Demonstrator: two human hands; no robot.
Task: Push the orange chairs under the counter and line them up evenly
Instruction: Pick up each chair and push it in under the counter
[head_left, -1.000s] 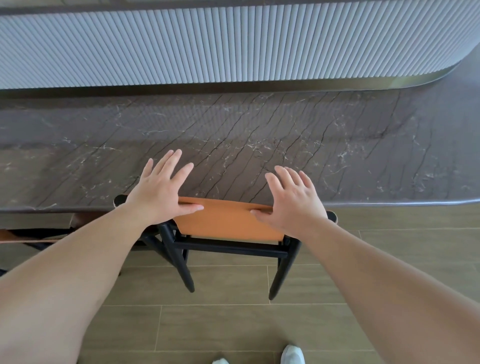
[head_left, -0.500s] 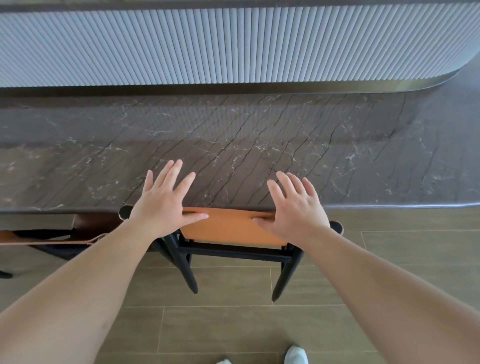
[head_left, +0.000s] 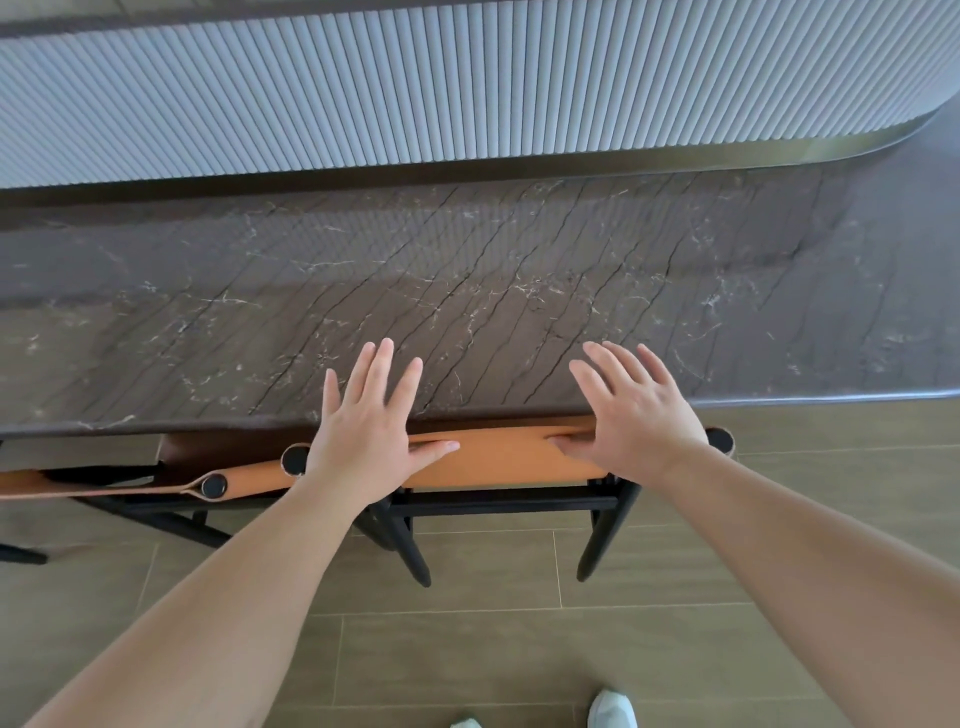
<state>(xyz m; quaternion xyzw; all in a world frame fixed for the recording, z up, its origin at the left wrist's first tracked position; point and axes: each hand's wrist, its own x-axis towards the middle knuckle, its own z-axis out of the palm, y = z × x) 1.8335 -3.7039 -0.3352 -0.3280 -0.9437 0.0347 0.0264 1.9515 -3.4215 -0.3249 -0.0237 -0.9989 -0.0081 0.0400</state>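
Both grips, left hand (head_left: 366, 434) and right hand (head_left: 636, 415), press flat with fingers spread on the orange chair's backrest (head_left: 498, 460) at the bench (head_left: 467, 291) edge

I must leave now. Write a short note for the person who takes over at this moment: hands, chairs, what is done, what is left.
Left hand and right hand: open, fingers straight, pressing on the orange backrest of the middle chair.
That chair: backrest at the counter edge, rear legs out on the floor.
Left chair: backrest sits farther out, angled.
Done: middle chair nearly in.
Left: bring the left chair level with it.
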